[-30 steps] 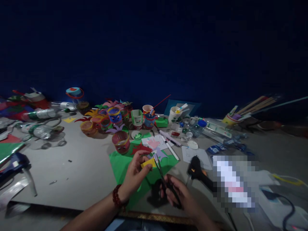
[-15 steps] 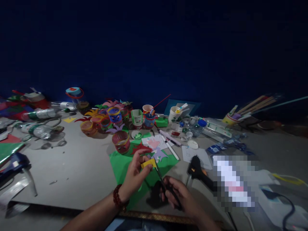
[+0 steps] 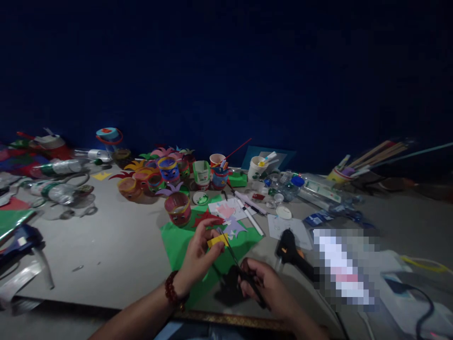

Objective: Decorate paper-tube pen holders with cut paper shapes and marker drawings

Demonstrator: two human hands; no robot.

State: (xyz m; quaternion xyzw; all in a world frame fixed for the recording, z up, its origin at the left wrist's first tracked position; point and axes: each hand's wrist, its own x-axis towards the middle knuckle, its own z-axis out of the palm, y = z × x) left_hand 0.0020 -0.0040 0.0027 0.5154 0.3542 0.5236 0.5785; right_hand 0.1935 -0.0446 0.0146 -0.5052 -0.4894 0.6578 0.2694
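Between the thumb and fingers of my left hand (image 3: 200, 252) is a small piece of yellow paper (image 3: 216, 241). My right hand (image 3: 260, 281) grips a pair of scissors (image 3: 234, 259) by the handles, and the blades reach up to the right part of the yellow paper. Whether the blades are cutting through it I cannot tell. Beneath both hands lies a green paper sheet (image 3: 177, 243). On its far part rest a red paper cutout (image 3: 205, 217) and a lilac paper cutout (image 3: 233, 226).
A decorated pink cup (image 3: 178, 210) stands behind my left hand, with several painted cups further back. To the right lie a black glue gun (image 3: 287, 245) and plastic bottles (image 3: 318, 191). A blue glue gun (image 3: 21, 243) sits at the left edge.
The scissor blades have shifted slightly left across the yellow paper. My left hand stays almost in place.
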